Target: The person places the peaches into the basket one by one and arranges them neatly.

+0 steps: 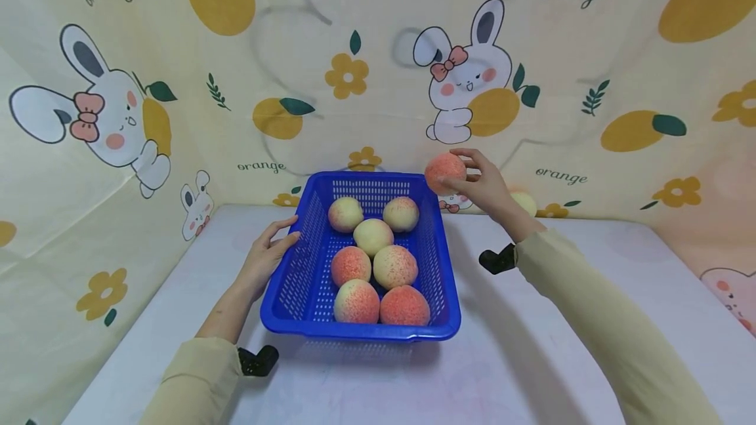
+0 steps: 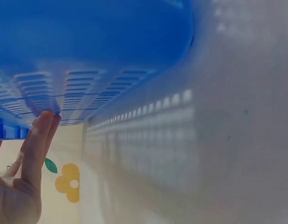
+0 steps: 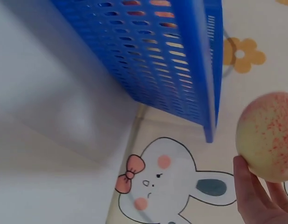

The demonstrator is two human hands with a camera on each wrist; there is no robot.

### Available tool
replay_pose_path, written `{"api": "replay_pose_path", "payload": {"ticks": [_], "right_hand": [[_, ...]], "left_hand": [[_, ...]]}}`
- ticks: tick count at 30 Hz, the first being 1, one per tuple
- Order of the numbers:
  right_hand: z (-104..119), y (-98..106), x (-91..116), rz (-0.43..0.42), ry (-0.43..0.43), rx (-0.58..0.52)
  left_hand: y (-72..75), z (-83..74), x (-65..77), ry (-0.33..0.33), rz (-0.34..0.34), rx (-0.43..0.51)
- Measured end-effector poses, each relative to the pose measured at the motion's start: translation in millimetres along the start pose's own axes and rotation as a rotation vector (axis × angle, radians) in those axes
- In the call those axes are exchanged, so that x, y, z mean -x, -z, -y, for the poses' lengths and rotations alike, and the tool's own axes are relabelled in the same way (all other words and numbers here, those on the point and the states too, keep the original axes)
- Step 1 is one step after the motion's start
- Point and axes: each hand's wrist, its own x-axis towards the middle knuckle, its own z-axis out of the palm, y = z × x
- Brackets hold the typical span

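Observation:
My left hand [image 1: 266,258] holds the left rim of a blue plastic basket [image 1: 369,330], thumb and forefinger at its edge. In the left wrist view, straight fingers [image 2: 36,149] lie along the slotted outer wall. Up at the far right corner of the basket, my right hand [image 1: 485,182] pinches a reddish peach [image 1: 444,172] between thumb and fingertips. The right wrist view shows that peach [image 3: 270,137] with a pale yellow side, beyond the basket's rim [image 3: 204,93]. Inside the basket lie several peaches, some red like this one [image 1: 405,307], others pale yellow [image 1: 373,237].
A pale yellow peach [image 1: 523,202] shows partly behind my right forearm, near the back of the white table [image 1: 567,267]. A patterned cloth [image 1: 366,123] with rabbits and oranges hangs behind the table and along its sides. Black wrist mounts [image 1: 497,259] stick out from both sleeves.

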Motion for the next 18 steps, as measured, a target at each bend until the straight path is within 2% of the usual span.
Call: {"api": "replay_pose_path", "payload": {"ticks": [6,18], "right_hand": [[14.1,-3.3,-3.3,0.063,0.011,-0.005],[42.8,-31.1,-10.5,0.181,0.049,-0.042]], "left_hand": [[-0.4,0.1,0.2,-0.005,-0.006,-0.001],[0.4,0.2,1.9,-0.015,0.008,0.022]]}}
